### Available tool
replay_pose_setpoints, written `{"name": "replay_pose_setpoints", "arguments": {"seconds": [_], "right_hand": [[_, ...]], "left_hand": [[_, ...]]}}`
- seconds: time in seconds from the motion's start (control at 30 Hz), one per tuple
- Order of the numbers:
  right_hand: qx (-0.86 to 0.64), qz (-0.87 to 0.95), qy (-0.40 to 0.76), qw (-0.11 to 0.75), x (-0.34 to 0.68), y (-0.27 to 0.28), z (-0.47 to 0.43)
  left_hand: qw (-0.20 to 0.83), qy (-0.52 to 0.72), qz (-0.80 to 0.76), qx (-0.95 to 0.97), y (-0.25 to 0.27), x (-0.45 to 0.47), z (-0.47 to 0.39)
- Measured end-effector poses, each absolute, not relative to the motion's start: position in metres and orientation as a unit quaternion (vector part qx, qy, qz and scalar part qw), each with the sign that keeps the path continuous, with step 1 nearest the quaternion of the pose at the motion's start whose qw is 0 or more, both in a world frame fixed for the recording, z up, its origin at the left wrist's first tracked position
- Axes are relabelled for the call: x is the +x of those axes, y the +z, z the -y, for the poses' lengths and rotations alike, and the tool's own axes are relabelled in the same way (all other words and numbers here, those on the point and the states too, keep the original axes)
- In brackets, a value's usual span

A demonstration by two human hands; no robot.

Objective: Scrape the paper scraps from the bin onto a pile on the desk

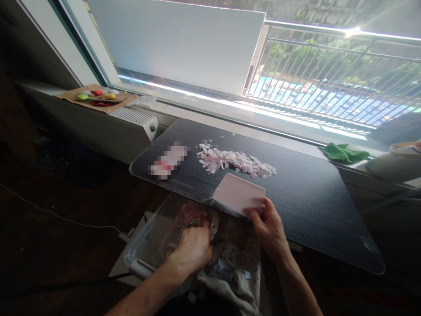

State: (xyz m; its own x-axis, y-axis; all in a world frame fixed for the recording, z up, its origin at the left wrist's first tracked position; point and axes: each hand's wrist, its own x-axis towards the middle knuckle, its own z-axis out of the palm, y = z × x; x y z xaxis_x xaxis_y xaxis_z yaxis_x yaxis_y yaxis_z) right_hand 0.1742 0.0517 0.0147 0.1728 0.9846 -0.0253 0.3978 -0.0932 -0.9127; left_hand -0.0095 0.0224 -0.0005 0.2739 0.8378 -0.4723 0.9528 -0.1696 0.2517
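My right hand (270,226) pinches the near right corner of a flat white plastic scraper (240,193), with the thumb on top. The scraper has rounded corners and a small hole, and lies over the front edge of the dark table (305,193). Beyond it, a long heap of torn paper scraps (235,160) spreads over the tabletop. My left hand (194,243) is lowered into a clear plastic box (138,245) below the table edge. Its fingers are curled against a clear plastic bag (189,215) with something reddish in it; what they grip is hidden.
More paper scraps (226,263) lie on a pale cloth (226,285) below the table. A blurred patch (169,160) covers an item at the table's left. A green cloth (345,152) and a white pot (394,162) are on the sill; colourful small items (97,93) rest on brown paper.
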Motion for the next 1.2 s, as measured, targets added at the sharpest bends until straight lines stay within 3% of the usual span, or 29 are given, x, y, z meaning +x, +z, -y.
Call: {"name": "replay_pose_setpoints", "arguments": {"seconds": [0.33, 0.57, 0.73, 0.93, 1.07, 1.2], "right_hand": [[-0.617, 0.538, 0.406, 0.407, 0.167, 0.011, -0.046], [-0.659, 0.532, 0.337, 0.412, 0.175, 0.012, -0.052], [-0.62, 0.547, 0.397, 0.399, 0.167, 0.011, -0.049], [-0.653, 0.539, 0.353, 0.397, 0.169, 0.014, -0.051], [-0.602, 0.566, 0.404, 0.392, 0.168, 0.016, -0.053], [-0.625, 0.565, 0.312, 0.44, 0.169, 0.016, -0.074]], "left_hand": [[0.248, -0.134, -0.599, 0.749, -0.003, -0.008, -0.023], [0.268, -0.113, -0.595, 0.749, 0.002, -0.008, -0.023], [0.263, -0.138, -0.6, 0.743, 0.002, -0.007, -0.024], [0.265, -0.119, -0.594, 0.75, 0.002, -0.008, -0.024], [0.265, -0.129, -0.603, 0.741, -0.003, -0.008, -0.023], [0.278, -0.117, -0.6, 0.741, -0.008, -0.009, -0.022]]}}
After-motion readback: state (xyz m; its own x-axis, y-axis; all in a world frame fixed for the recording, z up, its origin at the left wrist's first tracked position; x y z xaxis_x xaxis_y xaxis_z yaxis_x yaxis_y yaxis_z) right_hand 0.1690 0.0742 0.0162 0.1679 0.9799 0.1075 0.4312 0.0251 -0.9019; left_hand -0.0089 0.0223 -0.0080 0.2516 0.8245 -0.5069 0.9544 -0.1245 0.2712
